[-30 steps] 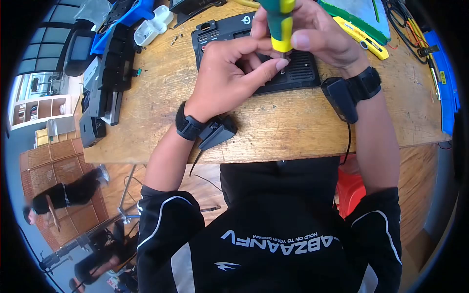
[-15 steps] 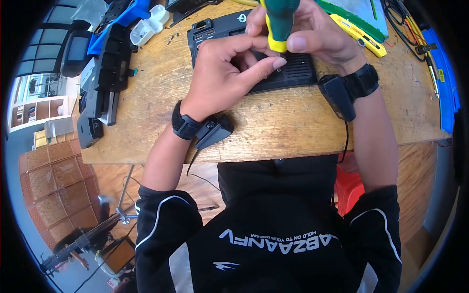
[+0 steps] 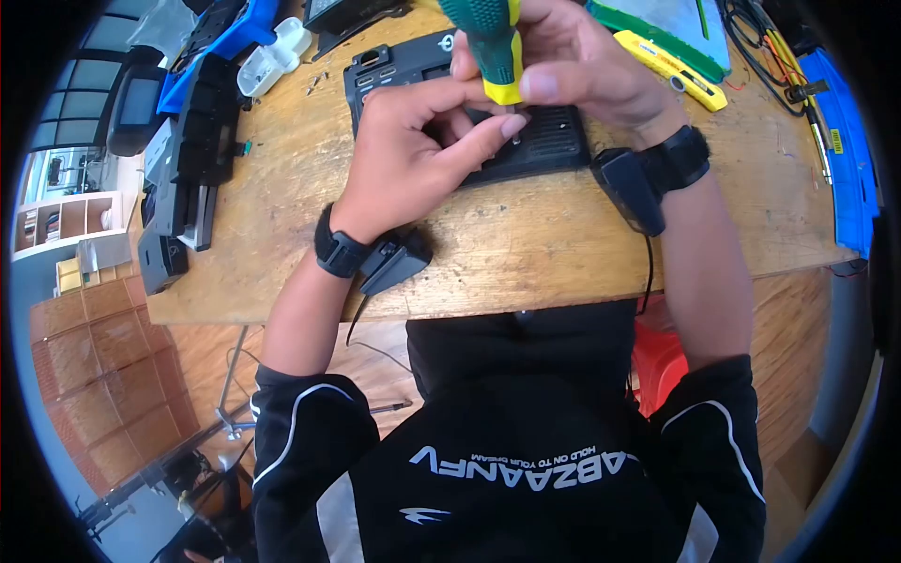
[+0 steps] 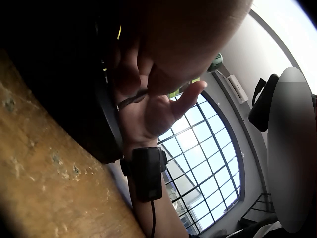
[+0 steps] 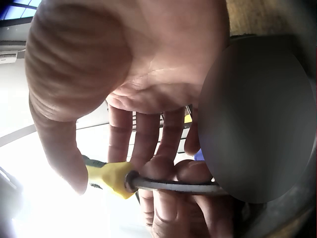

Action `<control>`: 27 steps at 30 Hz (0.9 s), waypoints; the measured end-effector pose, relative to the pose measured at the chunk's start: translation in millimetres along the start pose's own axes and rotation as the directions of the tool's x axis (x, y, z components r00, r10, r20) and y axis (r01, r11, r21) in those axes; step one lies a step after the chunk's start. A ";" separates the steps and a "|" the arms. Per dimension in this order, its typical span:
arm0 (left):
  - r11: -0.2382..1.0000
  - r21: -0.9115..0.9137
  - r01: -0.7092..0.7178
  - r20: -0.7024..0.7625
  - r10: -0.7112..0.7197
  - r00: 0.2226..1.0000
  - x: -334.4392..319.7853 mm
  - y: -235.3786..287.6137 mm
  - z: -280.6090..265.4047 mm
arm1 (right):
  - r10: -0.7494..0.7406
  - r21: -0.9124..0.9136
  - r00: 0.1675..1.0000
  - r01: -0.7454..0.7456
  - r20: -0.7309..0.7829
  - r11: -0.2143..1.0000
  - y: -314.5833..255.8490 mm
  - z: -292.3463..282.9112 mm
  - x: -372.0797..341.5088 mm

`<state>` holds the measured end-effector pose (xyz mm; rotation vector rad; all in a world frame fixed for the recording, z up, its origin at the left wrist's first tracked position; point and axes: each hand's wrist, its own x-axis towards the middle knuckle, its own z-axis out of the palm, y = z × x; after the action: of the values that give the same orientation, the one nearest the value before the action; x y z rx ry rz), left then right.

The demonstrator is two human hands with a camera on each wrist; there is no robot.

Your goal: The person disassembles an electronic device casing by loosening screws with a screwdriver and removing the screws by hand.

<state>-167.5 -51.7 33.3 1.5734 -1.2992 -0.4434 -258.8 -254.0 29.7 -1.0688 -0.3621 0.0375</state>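
A screwdriver (image 3: 490, 47) with a green and yellow handle stands tilted over a flat black case (image 3: 558, 145), which has slots and port openings. My right hand (image 3: 605, 84) holds the handle low, its thumb against the yellow collar. My left hand (image 3: 399, 164) rests at the case, thumb and fingers pinching around the metal shaft just under the collar. In the right wrist view, the shaft (image 5: 178, 187) runs out of the yellow collar and past the left fingertips. The screwdriver's tip is hidden. In the left wrist view, both hands are mostly dark.
A yellow utility knife (image 3: 671, 70) lies right of the case, by a green-edged tray (image 3: 657, 33). Small screws (image 3: 316, 83) and a white plastic box (image 3: 274, 58) lie to the left. Black devices (image 3: 192, 141) stand along the left edge; cables (image 3: 751, 47) lie far right.
The whole bench shifts slightly left in the head view. The screwdriver handle now leans further left, with both hands keeping their hold. A person walking at the lower left has left the view.
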 end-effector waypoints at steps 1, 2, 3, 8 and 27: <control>1.000 0.020 0.010 -0.022 -0.009 1.000 0.6 0.1 0.7 | -0.130 -0.123 0.992 0.129 0.000 0.984 5.9 1.1 -0.5; 0.999 0.038 0.014 -0.045 -0.012 0.999 2.9 0.2 0.9 | -0.257 -0.249 0.966 0.253 0.019 0.935 7.9 0.8 -0.5; 0.997 0.070 0.013 -0.038 -0.010 0.999 2.9 0.6 -0.4 | -0.219 -0.300 0.976 0.204 -0.016 0.932 6.6 1.4 -1.7; 0.994 0.100 -0.037 0.009 0.037 0.999 2.3 -5.8 -3.4 | -0.180 -0.361 0.981 0.141 -0.078 0.922 3.0 4.2 -1.8; 0.998 0.057 -0.032 0.069 0.028 0.997 3.1 1.3 -2.1 | 0.036 -0.113 0.987 -0.054 -0.156 0.992 -6.3 9.1 -4.7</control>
<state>-165.4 -53.4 36.2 1.5964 -1.3973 -0.4474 -266.9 -250.3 37.8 -1.1884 -0.2031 -0.0262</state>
